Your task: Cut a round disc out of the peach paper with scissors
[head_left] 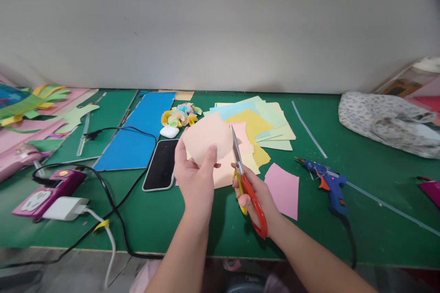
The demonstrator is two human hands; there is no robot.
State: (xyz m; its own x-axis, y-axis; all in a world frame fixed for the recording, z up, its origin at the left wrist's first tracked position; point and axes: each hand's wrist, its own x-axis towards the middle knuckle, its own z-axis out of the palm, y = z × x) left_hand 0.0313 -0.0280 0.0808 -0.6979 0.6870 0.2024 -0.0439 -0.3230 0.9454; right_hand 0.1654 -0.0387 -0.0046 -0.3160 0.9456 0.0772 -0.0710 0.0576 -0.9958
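Observation:
My left hand (195, 176) holds up a pale peach sheet of paper (208, 137) with a rounded edge, thumb across its lower front. Red-and-yellow-handled scissors (252, 203) are gripped in my right hand (259, 194), their blades pointing up along the paper's right edge. Whether the blades are parted is hard to make out. Behind and below the hands lie loose colored sheets: a yellow sheet (244, 119), pale green sheets (275, 112) and cream and pink pieces. A pink piece of paper (283, 190) rests just right of my right hand.
A blue glue gun (330, 183) with a clear stick lies at right. On the left are a phone (161, 165), a white case (169, 132), paper curls (180, 114), a blue board (137, 132), and a purple power strip (51, 192) with trailing cables. A patterned cloth bag (381, 121) sits far right.

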